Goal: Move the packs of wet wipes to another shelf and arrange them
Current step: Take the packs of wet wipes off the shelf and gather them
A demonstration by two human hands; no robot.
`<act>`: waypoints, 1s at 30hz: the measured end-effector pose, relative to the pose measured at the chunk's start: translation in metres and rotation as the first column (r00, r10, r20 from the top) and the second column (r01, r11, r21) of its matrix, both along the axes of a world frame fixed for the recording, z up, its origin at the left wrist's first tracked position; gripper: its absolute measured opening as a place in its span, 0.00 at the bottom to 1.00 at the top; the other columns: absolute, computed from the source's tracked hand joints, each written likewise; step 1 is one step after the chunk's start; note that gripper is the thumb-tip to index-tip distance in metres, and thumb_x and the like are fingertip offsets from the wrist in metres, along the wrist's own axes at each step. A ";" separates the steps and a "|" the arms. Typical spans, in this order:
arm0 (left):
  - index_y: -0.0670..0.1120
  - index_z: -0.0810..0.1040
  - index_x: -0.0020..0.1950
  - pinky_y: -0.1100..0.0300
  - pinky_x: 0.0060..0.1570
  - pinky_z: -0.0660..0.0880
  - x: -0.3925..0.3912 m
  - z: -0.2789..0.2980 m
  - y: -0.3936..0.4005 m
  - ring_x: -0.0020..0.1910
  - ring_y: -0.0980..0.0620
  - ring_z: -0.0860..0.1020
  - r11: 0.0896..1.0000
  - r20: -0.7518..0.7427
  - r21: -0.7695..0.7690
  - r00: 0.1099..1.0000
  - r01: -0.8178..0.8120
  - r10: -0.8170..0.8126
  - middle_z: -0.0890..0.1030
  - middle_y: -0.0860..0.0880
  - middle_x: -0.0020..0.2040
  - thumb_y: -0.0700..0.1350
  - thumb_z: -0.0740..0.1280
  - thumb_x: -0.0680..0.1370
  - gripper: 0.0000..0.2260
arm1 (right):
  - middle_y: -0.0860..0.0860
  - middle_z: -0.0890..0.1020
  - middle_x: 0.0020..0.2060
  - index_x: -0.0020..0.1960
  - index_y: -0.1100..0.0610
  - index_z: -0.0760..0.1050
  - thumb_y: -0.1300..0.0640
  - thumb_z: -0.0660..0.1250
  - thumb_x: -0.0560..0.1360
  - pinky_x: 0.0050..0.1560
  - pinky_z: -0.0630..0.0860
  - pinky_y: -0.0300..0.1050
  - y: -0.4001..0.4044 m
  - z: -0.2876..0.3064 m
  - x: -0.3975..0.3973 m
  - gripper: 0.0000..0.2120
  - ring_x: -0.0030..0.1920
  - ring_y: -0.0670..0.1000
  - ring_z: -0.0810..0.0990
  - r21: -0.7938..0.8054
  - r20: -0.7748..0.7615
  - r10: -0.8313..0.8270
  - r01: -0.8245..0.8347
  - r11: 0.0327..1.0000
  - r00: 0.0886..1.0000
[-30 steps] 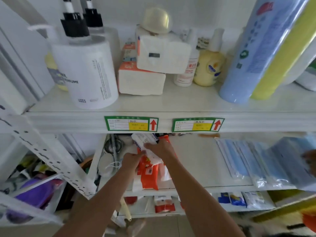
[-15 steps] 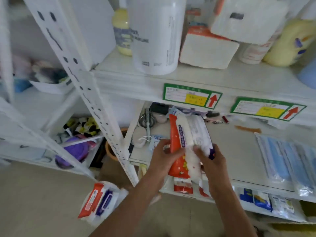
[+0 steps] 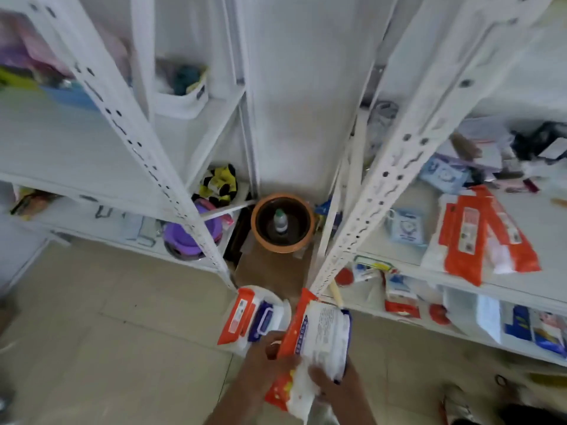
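Both hands hold a bundle of wet wipe packs (image 3: pixel 316 342), white with orange and blue print, low in the middle of the view above the floor. My left hand (image 3: pixel 270 351) grips the bundle's left side and my right hand (image 3: pixel 328 381) grips it from below right. Just left of them, more wet wipe packs (image 3: pixel 251 317) sit in a white bag on the floor. Two orange-and-white packs (image 3: pixel 478 234) lie on the right rack's shelf (image 3: pixel 537 280), near its front edge.
Two white slotted uprights (image 3: pixel 153 167) (image 3: pixel 377 191) frame a gap with an orange pot (image 3: pixel 282 222) holding a small bottle. The left rack carries a purple bowl (image 3: pixel 187 237) and a white bin (image 3: pixel 181 96). The right rack's lower shelf holds small boxes (image 3: pixel 402 299). Beige tiled floor below.
The view has swung down and left, away from the right rack. Both hands have carried the bundle of packs off the shelf and down toward the floor beside the bag.
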State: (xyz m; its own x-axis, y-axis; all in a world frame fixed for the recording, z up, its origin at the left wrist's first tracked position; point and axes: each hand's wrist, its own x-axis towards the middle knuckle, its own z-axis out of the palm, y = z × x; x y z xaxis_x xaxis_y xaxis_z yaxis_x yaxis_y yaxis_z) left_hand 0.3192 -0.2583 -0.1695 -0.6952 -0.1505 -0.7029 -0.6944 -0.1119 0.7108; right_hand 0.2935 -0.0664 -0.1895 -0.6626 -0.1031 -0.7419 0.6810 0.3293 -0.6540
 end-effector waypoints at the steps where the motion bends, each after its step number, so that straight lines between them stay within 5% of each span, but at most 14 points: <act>1: 0.47 0.83 0.60 0.59 0.46 0.83 0.005 -0.032 -0.037 0.45 0.54 0.88 1.000 0.023 0.007 0.999 -0.024 0.024 0.89 0.53 0.46 0.49 0.82 0.61 0.28 | 0.52 0.86 0.49 0.66 0.55 0.75 0.43 0.86 0.58 0.36 0.85 0.44 -0.042 -0.027 0.002 0.42 0.44 0.53 0.86 -0.022 -0.010 -0.045 0.045 0.999 0.999; 4: 0.51 0.83 0.59 0.60 0.47 0.83 0.001 -0.074 -0.087 0.47 0.53 0.88 0.999 0.033 -0.015 0.998 -0.049 0.050 0.88 0.50 0.52 0.49 0.82 0.69 0.20 | 0.53 0.88 0.50 0.67 0.56 0.76 0.42 0.79 0.60 0.37 0.84 0.46 -0.102 -0.065 -0.015 0.39 0.45 0.53 0.88 -0.059 -0.052 -0.016 0.013 0.998 0.998; 8: 0.51 0.84 0.61 0.51 0.54 0.84 -0.010 -0.146 -0.139 0.49 0.49 0.88 0.998 0.068 -0.025 0.996 -0.056 0.058 0.88 0.48 0.54 0.61 0.81 0.62 0.31 | 0.56 0.87 0.55 0.67 0.55 0.75 0.55 0.77 0.71 0.41 0.85 0.49 -0.155 -0.124 -0.027 0.26 0.48 0.54 0.89 -0.125 0.042 -0.079 0.083 0.989 0.996; 12: 0.52 0.86 0.58 0.54 0.48 0.85 -0.020 -0.228 -0.173 0.46 0.49 0.88 0.999 0.104 -0.019 0.994 -0.035 0.037 0.89 0.48 0.53 0.52 0.83 0.66 0.22 | 0.57 0.86 0.55 0.69 0.57 0.74 0.57 0.77 0.73 0.43 0.86 0.58 -0.184 -0.207 -0.034 0.27 0.48 0.56 0.89 -0.076 0.104 -0.096 0.104 0.992 0.990; 17: 0.52 0.84 0.59 0.46 0.54 0.84 -0.038 -0.338 -0.200 0.48 0.50 0.88 0.986 0.103 -0.161 0.994 0.047 -0.031 0.88 0.52 0.52 0.61 0.80 0.60 0.29 | 0.57 0.85 0.58 0.68 0.57 0.72 0.61 0.74 0.77 0.39 0.85 0.50 -0.204 -0.307 -0.043 0.22 0.51 0.56 0.88 -0.027 0.118 -0.075 0.079 0.997 0.990; 21: 0.55 0.82 0.55 0.58 0.45 0.85 -0.044 -0.383 -0.201 0.41 0.58 0.86 0.859 0.098 -0.430 0.961 0.276 -0.260 0.86 0.56 0.46 0.60 0.70 0.76 0.13 | 0.55 0.85 0.58 0.64 0.54 0.73 0.47 0.75 0.75 0.49 0.85 0.47 -0.211 -0.357 -0.042 0.23 0.53 0.55 0.85 0.207 0.054 0.081 -0.090 0.974 0.995; 25: 0.54 0.78 0.55 0.72 0.35 0.70 -0.037 -0.384 -0.195 0.39 0.59 0.79 0.720 0.037 -0.659 0.965 0.217 -0.258 0.75 0.54 0.47 0.57 0.66 0.81 0.09 | 0.50 0.85 0.51 0.59 0.50 0.69 0.31 0.71 0.68 0.49 0.84 0.51 -0.216 -0.352 -0.047 0.30 0.50 0.57 0.86 0.437 0.043 0.255 -0.248 0.865 0.966; 30: 0.49 0.77 0.61 0.62 0.42 0.78 -0.002 -0.378 -0.201 0.50 0.53 0.80 0.709 0.036 -0.695 0.990 0.122 -0.135 0.78 0.52 0.53 0.64 0.58 0.78 0.23 | 0.49 0.84 0.49 0.56 0.48 0.63 0.27 0.70 0.64 0.47 0.85 0.51 -0.208 -0.306 -0.045 0.34 0.48 0.56 0.86 0.499 0.101 0.273 -0.286 0.818 0.957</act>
